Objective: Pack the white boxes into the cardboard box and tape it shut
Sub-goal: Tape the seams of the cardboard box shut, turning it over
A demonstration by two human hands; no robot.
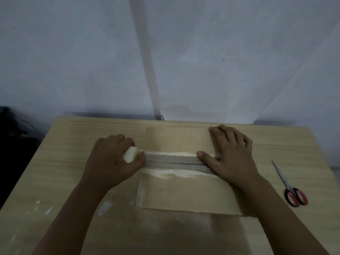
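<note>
Pale wall behind, wooden table below: the left hand grips the tape roll at the cardboard box's left edge, while the right hand lies flat, fingers straight, pressing the tape strip at the right end. To seal well, I judge the roll should stay low and taut over the flap seam before cutting with the scissors, which lie well right of the box.

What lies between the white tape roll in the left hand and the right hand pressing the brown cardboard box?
In the head view, a stretched tape strip along the box's centre seam.
</note>
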